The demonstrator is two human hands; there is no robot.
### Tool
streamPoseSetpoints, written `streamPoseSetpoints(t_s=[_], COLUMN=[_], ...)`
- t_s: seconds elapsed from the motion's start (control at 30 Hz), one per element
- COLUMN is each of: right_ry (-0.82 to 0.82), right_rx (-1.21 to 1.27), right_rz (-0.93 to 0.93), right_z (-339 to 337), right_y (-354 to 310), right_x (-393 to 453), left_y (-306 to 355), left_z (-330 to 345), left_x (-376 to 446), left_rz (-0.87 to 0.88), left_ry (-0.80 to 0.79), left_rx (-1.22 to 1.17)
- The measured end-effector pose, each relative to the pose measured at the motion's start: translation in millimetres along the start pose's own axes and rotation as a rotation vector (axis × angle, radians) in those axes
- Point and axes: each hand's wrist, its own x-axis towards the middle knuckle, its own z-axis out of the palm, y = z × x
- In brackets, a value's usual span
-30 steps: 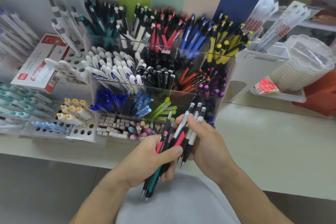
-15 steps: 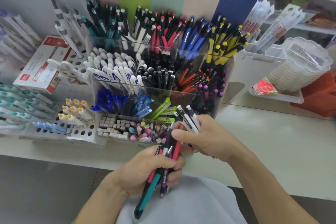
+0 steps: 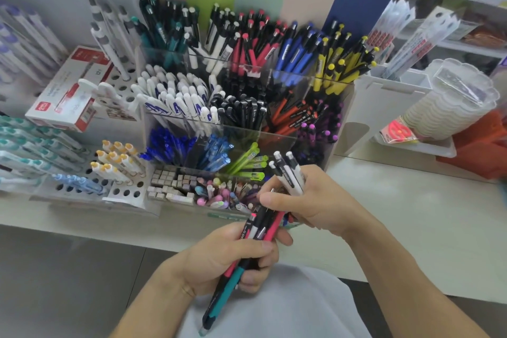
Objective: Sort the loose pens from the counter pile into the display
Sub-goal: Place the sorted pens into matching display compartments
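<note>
behind: pen display; left hand grips mixed pens, right hand grips white pens.

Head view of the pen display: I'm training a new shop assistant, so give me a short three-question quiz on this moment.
1. True or false: the right hand holds the white pens.
2. Which hand grips the mixed pink and teal pens: A left, B right?
3. Fill in: in the back row of the display, the yellow pens stand at its ___ end.

Key: 1 true; 2 A, the left hand; 3 right.
</note>
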Motion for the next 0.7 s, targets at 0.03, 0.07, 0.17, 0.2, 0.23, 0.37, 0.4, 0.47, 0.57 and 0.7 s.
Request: streamPoseSetpoints(t_s=[0.03,0.07,0.17,0.2,0.23,0.37,0.4,0.47,0.57,0.7], right_ry=[0.042,0.101,0.342,0.445,0.548,0.691,0.659,0.589,0.439,0.096], right_rx=[0.029,0.058,0.225,0.328,0.417,0.380,0.358,0.332,0.193,-0.050], right_rz=[-0.002,-0.005,-0.057,-0.092,-0.126,-0.144,-0.108,-0.026,0.072,0.155], right_z=[-1,-2,-11,-16,-20,-9,0,16,16,5], right_y=[-1,0,2,3,3,8,12,13,13,15], right_x=[0,0,-3,-5,-8,-19,-22,-27,-34,-36], left_y=[-1,-2,-4,-5,-7,-8,-5,2,17,39], left_z=[0,0,-4,-5,-6,-1,1,5,2,-6], left_x=[0,0,-6,-7,-9,-5,-3,1,-1,-10], left_rz=[-0.003,0.000,0.031,0.053,0.089,0.387,0.464,0.546,0.629,0.658], left_ry=[0.012,0.023,0.085,0.133,0.207,0.555,0.603,0.682,0.783,0.724], left_rx=[0.006,0.001,-0.034,-0.044,-0.044,-0.092,-0.125,-0.135,-0.078,0.074])
